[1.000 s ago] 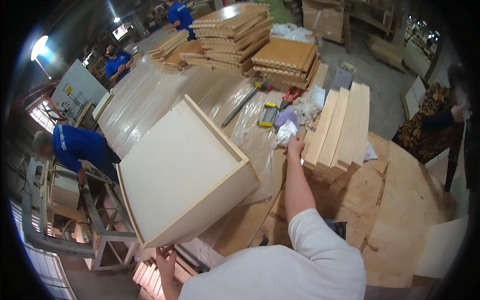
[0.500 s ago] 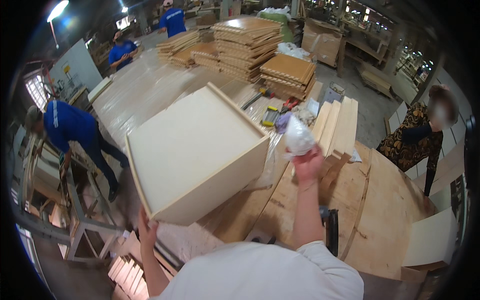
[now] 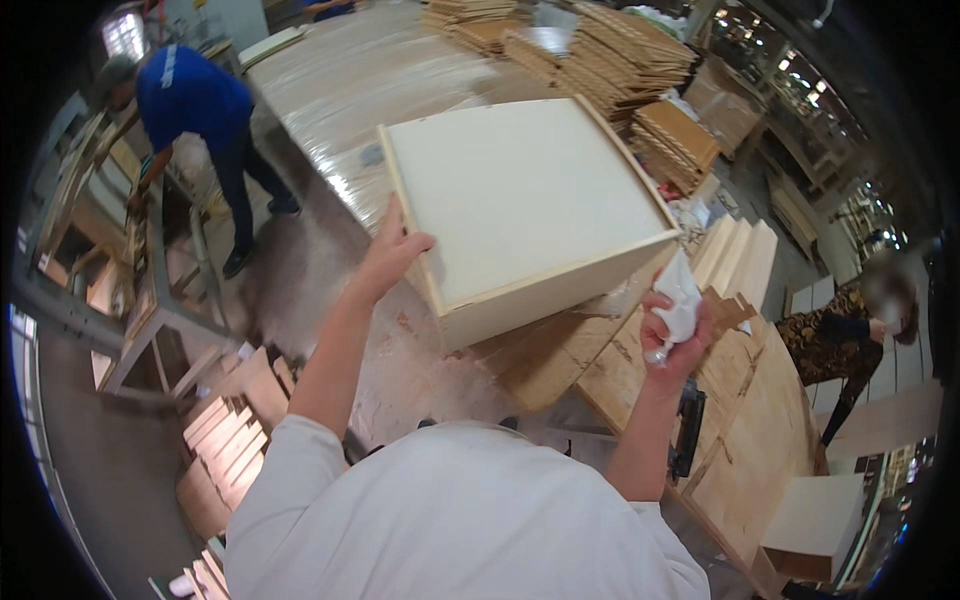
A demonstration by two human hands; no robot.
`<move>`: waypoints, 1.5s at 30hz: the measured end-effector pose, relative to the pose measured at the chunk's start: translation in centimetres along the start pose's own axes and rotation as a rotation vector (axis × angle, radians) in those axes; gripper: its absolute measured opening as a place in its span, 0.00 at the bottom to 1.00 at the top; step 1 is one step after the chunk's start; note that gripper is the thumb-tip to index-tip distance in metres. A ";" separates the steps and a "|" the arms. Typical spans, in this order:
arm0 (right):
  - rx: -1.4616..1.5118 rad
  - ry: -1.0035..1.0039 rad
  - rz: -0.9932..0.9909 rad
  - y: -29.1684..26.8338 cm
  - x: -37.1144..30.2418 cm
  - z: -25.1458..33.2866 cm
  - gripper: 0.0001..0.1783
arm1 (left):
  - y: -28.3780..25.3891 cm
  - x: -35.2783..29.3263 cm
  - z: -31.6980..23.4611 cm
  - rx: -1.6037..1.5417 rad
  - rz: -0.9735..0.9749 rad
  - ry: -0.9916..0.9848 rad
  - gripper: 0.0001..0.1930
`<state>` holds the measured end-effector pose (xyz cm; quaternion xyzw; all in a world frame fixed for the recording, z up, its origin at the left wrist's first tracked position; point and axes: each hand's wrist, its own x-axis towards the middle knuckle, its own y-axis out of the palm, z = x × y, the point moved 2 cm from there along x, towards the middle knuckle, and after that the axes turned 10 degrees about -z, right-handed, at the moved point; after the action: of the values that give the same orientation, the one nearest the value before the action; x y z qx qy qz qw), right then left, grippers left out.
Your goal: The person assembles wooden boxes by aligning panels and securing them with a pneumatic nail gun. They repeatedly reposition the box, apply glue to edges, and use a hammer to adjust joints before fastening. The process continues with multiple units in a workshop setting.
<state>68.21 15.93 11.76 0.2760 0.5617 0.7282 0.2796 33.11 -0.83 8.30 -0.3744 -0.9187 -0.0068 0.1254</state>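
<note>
A wooden drawer [image 3: 530, 190], with a pale panel facing up and raised strips along its sides, rests tilted on the plastic-covered work surface in front of me. My left hand [image 3: 390, 258] grips its left edge, the thumb over the rim and the other fingers along the outer side. Near the drawer's right front corner, my right hand [image 3: 680, 335] is closed round a clear plastic bag of white paste [image 3: 680, 290]. The bag's narrow tip points up and away from me, apart from the drawer.
Pale wooden strips [image 3: 745, 255] lie on the plywood table [image 3: 740, 460] at right, with a black nail gun [image 3: 687, 432] by its edge. Stacked panels [image 3: 625, 60] stand behind. A person in blue [image 3: 195, 100] bends at left; another person [image 3: 835, 325] is at right.
My left hand has moved from the drawer's near corner up along its left edge. The bag in my right hand now looks narrower and more squeezed. The whole view has swung left.
</note>
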 end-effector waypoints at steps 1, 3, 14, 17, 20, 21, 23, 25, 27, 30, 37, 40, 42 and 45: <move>0.029 0.062 0.034 0.0 0.1 -1.6 0.33 | -1.5 -0.5 -0.2 -0.025 0.032 -0.038 0.43; 0.062 0.139 0.104 1.0 0.2 -4.1 0.34 | -3.0 -0.6 -0.8 -0.103 0.137 -0.100 0.43; -1.173 -0.157 -0.089 7.4 3.5 -14.9 0.15 | -0.3 1.3 2.2 -0.385 0.136 -0.064 0.41; -1.347 -0.050 -0.049 8.9 4.0 -17.0 0.15 | -0.3 1.3 2.2 -0.375 0.147 -0.040 0.42; -1.570 -0.085 0.075 9.6 4.7 -18.4 0.15 | -0.3 1.5 2.7 -0.342 0.117 -0.011 0.42; -1.635 -0.107 0.110 9.7 4.9 -18.8 0.15 | -0.3 1.5 2.8 -0.345 0.113 -0.001 0.42; -1.721 -0.137 0.114 10.1 5.3 -19.3 0.14 | -0.1 1.5 2.9 -0.343 0.104 0.014 0.42; -1.784 -0.156 0.115 10.2 5.7 -19.7 0.14 | 0.1 1.5 3.1 -0.336 0.096 0.027 0.41; -1.819 -0.163 0.123 10.2 6.0 -20.0 0.13 | 0.1 1.6 3.5 -0.338 0.088 0.033 0.41; -1.898 -0.140 0.100 10.4 6.0 -20.3 0.12 | 0.0 1.8 3.9 -0.333 0.080 0.030 0.41; -1.935 -0.204 0.144 10.1 5.4 -19.7 0.12 | 0.1 1.6 3.3 -0.410 0.092 -0.005 0.42; -1.925 -0.207 0.054 10.0 5.2 -19.0 0.11 | 0.2 1.3 2.5 -0.431 0.117 -0.048 0.42; -1.948 -0.217 0.013 10.2 4.8 -17.8 0.11 | 0.0 1.2 2.3 -0.409 0.104 -0.069 0.42; -1.989 -0.252 -0.064 9.3 4.1 -15.2 0.10 | -0.2 1.2 2.2 -0.373 0.095 -0.052 0.41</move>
<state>53.60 6.76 17.90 -0.0233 -0.3290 0.8244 0.4600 31.65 0.02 6.50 -0.4340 -0.8858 -0.1613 0.0302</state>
